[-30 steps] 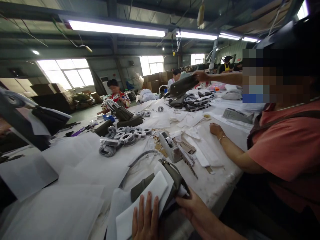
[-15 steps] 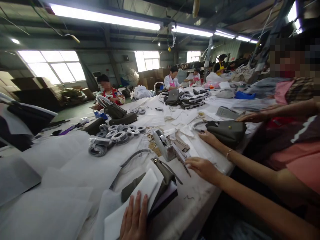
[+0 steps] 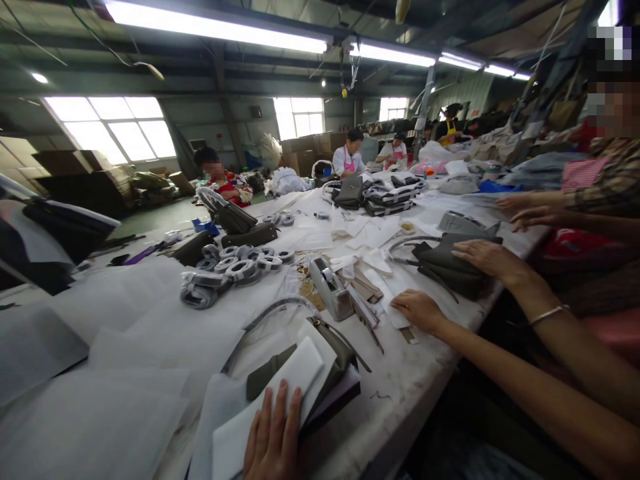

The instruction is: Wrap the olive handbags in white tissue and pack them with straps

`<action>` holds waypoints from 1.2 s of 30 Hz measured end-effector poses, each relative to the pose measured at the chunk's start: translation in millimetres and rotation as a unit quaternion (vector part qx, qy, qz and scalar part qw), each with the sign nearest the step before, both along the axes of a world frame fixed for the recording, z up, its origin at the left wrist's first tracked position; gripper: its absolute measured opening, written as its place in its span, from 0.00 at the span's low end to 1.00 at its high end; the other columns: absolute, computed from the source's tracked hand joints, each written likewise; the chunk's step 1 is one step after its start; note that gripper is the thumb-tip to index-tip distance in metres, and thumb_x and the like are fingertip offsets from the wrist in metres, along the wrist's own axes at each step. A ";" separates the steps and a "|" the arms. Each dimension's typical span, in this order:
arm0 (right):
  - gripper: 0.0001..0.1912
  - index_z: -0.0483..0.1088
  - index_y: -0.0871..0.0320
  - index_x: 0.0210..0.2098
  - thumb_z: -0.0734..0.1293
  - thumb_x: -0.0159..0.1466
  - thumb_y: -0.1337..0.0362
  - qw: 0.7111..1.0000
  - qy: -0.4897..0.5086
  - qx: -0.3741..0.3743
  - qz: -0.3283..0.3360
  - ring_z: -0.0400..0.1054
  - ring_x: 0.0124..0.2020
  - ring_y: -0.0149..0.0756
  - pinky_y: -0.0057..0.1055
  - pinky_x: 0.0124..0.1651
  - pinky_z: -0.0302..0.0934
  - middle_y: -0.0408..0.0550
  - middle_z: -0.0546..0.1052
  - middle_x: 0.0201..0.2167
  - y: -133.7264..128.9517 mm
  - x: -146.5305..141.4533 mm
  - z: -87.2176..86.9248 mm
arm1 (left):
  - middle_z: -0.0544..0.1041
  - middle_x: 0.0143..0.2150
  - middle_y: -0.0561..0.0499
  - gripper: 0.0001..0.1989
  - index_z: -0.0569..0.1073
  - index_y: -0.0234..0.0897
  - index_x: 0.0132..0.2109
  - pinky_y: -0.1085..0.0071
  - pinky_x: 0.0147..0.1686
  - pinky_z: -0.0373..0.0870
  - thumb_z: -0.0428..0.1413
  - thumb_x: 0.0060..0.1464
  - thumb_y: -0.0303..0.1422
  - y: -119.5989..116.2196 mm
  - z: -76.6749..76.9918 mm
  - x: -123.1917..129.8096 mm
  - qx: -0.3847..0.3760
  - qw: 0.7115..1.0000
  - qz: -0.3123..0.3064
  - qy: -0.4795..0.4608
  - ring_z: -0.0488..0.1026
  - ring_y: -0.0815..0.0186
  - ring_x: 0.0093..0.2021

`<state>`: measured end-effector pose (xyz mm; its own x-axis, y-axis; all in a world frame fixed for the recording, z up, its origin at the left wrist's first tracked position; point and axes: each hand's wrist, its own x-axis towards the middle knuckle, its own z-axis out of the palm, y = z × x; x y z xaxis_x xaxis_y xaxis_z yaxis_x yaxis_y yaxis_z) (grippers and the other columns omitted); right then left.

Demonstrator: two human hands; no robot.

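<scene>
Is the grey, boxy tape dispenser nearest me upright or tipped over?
Upright: the grey, boxy tape dispenser stands base-down on the white-covered table, its tape roll showing at the top.

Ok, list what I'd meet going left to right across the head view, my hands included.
Dark bag at the left edge → small blue object → your left hand → nearer grey tape dispenser → your right hand → a co-worker's nearer hand.
</scene>
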<state>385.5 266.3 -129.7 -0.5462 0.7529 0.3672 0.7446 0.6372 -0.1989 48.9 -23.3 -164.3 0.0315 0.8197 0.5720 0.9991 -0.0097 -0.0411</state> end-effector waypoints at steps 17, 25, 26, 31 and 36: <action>0.18 0.78 0.55 0.41 0.61 0.70 0.51 0.892 0.204 -0.393 0.093 0.76 0.43 0.41 0.34 0.48 0.69 0.48 0.82 0.39 -201.2 -33.7 7.2 | 0.64 0.68 0.44 0.29 0.55 0.38 0.70 0.60 0.66 0.56 0.51 0.65 0.34 0.3 7.4 -6.1 0.061 0.998 -0.020 -0.025 0.59 0.53 0.69; 0.30 0.73 0.60 0.52 0.68 0.60 0.44 0.941 0.275 -0.075 -0.183 0.72 0.48 0.55 0.55 0.56 0.63 0.62 0.76 0.49 -131.8 -13.4 -46.8 | 0.66 0.68 0.44 0.27 0.56 0.40 0.70 0.60 0.65 0.57 0.48 0.67 0.36 0.0 8.0 -4.6 0.080 0.995 -0.018 -0.055 0.60 0.54 0.68; 0.27 0.75 0.60 0.49 0.67 0.60 0.45 0.937 0.283 -0.098 -0.179 0.72 0.48 0.55 0.55 0.56 0.63 0.61 0.78 0.46 -129.8 -14.8 -48.4 | 0.65 0.68 0.45 0.27 0.56 0.40 0.70 0.60 0.65 0.57 0.48 0.67 0.35 -0.4 8.2 -4.8 0.079 0.995 -0.017 -0.057 0.60 0.54 0.68; 0.20 0.79 0.56 0.40 0.64 0.65 0.47 0.919 0.311 -0.229 -0.084 0.76 0.41 0.46 0.43 0.49 0.70 0.53 0.81 0.36 -135.9 -47.6 -34.5 | 0.65 0.68 0.46 0.29 0.54 0.41 0.71 0.59 0.65 0.57 0.50 0.66 0.36 -2.4 14.4 -7.5 0.079 0.993 -0.006 -0.085 0.60 0.55 0.68; 0.35 0.59 0.58 0.66 0.63 0.66 0.45 0.804 0.388 -0.440 0.099 0.76 0.29 0.38 0.38 0.36 0.73 0.50 0.81 0.37 -125.9 -118.7 -22.9 | 0.64 0.69 0.46 0.32 0.54 0.42 0.70 0.58 0.63 0.61 0.54 0.63 0.36 -4.2 24.8 -13.0 0.096 0.984 0.018 -0.149 0.62 0.55 0.67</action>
